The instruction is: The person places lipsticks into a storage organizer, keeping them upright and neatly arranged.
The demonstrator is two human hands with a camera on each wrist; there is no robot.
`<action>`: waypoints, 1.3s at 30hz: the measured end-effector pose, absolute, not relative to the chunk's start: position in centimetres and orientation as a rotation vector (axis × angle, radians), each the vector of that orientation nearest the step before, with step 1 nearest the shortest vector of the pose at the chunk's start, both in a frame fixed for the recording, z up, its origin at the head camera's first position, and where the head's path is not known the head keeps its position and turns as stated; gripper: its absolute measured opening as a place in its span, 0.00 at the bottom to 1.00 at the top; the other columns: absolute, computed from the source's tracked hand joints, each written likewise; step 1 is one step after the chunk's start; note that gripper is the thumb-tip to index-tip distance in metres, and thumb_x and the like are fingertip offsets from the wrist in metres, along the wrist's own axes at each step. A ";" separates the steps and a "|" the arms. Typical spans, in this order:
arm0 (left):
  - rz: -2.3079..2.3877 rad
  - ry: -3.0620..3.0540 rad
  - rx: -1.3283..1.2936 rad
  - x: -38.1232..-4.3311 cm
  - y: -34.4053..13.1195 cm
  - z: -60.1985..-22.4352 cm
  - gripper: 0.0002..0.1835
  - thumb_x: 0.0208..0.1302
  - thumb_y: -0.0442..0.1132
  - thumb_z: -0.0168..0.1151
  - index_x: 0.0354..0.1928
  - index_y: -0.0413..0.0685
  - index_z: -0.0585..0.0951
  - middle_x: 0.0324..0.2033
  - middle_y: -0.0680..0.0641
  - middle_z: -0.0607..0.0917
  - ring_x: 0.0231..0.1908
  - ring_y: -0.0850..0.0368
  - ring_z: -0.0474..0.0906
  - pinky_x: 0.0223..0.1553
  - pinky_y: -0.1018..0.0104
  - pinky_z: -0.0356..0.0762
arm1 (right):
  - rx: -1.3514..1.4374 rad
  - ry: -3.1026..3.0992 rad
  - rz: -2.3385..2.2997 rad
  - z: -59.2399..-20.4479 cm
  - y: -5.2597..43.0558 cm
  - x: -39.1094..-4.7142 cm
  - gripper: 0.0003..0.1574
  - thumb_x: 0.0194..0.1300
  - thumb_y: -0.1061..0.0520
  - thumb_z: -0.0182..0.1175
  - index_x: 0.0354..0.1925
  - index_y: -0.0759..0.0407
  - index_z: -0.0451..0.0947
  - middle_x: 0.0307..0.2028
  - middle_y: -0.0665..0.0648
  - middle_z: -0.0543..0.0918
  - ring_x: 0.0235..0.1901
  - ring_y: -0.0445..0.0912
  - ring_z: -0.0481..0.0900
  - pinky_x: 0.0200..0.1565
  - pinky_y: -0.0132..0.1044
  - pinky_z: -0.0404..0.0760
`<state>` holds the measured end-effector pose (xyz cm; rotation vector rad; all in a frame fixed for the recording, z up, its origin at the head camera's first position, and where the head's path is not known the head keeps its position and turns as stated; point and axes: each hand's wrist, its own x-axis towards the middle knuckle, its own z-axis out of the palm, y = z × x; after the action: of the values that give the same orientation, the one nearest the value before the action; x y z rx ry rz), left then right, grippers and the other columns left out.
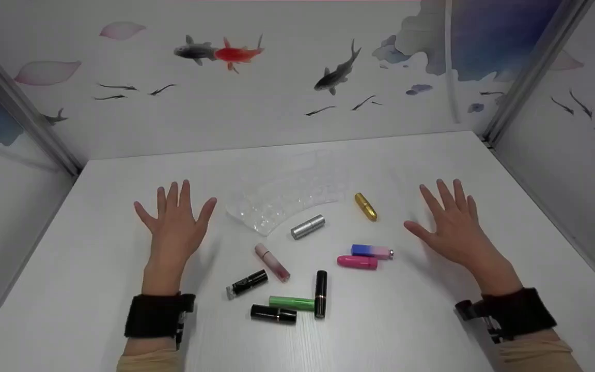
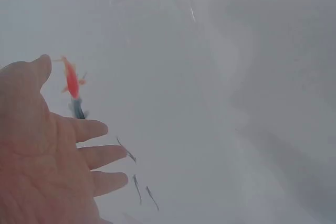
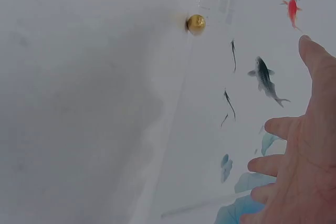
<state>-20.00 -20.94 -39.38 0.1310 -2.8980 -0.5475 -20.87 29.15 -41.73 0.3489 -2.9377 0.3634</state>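
Note:
My left hand (image 1: 174, 227), fingers spread and palm down, holds nothing at the left of the white table. On the right, my right hand (image 1: 452, 232) is spread the same way, nearest to a gold lipstick tube (image 1: 365, 206). Between the hands lie a silver tube (image 1: 308, 227), a pink gradient lip gloss tube (image 1: 272, 262), a blue-and-pink tube (image 1: 372, 251) touching a magenta tube (image 1: 357, 262), a black tube with a clear end (image 1: 247, 284), a green tube (image 1: 291, 303), an upright-lying black lipstick (image 1: 321, 293) and another black lipstick (image 1: 273, 314).
A clear plastic organizer tray (image 1: 287, 194) with compartments lies behind the tubes. White panels (image 1: 277, 113) painted with fish enclose the table (image 1: 380, 330) at the back and both sides. Each wrist wears a black strap (image 1: 153, 316) with a camera.

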 end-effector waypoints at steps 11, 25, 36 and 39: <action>-0.486 -2.552 -0.101 -19.5 -16.9 -37.6 0.24 0.70 0.49 0.62 0.61 0.41 0.78 0.62 0.37 0.78 0.65 0.39 0.73 0.68 0.37 0.61 | 0.462 -2.954 0.359 -40.7 25.7 -21.0 0.52 0.69 0.33 0.55 0.77 0.59 0.52 0.75 0.72 0.56 0.76 0.70 0.47 0.72 0.71 0.48; -0.653 -2.850 -0.532 -18.6 -9.4 -37.6 0.14 0.70 0.43 0.63 0.54 0.47 0.82 0.46 0.46 0.88 0.42 0.49 0.85 0.42 0.54 0.83 | 0.737 -3.082 0.629 -39.6 17.3 -22.6 0.39 0.70 0.42 0.60 0.71 0.57 0.66 0.60 0.64 0.81 0.59 0.58 0.80 0.61 0.57 0.78; -0.492 -3.149 -0.516 -19.0 -6.8 -38.6 0.20 0.69 0.42 0.63 0.59 0.40 0.78 0.54 0.38 0.83 0.52 0.41 0.82 0.52 0.46 0.81 | 0.934 -3.134 0.645 -40.6 13.5 -23.4 0.41 0.70 0.51 0.62 0.75 0.56 0.59 0.71 0.66 0.67 0.70 0.60 0.68 0.69 0.54 0.70; -0.466 -3.214 -0.518 -18.9 -6.6 -38.8 0.23 0.70 0.43 0.62 0.62 0.40 0.76 0.60 0.37 0.79 0.58 0.40 0.79 0.57 0.46 0.79 | 0.990 -3.127 0.605 -40.7 12.6 -23.3 0.40 0.70 0.56 0.62 0.75 0.59 0.59 0.72 0.68 0.65 0.70 0.63 0.67 0.69 0.56 0.69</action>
<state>-18.90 -6.62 -38.75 -0.5178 -3.2141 -0.4658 -23.27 12.62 -40.68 0.9902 -3.1273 0.6052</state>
